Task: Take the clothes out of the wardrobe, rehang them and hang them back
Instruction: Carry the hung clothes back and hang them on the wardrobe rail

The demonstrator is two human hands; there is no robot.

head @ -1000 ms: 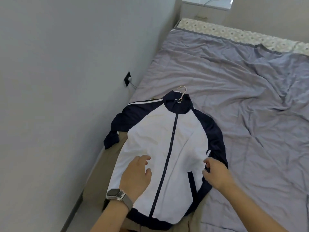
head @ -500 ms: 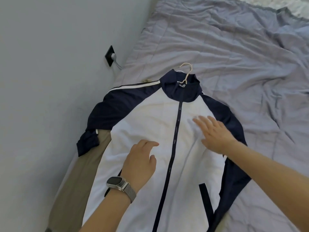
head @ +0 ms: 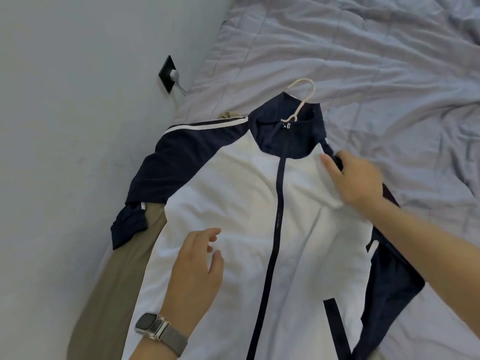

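Observation:
A white and navy zip-up jacket (head: 233, 203) lies face up on the bed, zipped to the collar. A pale hanger's hook (head: 305, 93) sticks out of the collar. My left hand (head: 194, 274), with a watch on the wrist, lies on the white front left of the zipper, fingers loosely spread. My right hand (head: 355, 178) rests flat on the jacket's right shoulder, fingers pointing toward the collar. A tan garment (head: 114, 281) lies under the jacket's left side.
The bed's grey-lilac quilt (head: 363, 61) spreads wrinkled to the right and beyond the jacket. A pale wall (head: 65, 126) runs along the left, with a black socket and plug (head: 168, 74) close to the bed's edge.
My right hand has slid from the jacket's hem up to its right shoulder by the collar. The left hand stayed on the white front. The view moved closer to the jacket.

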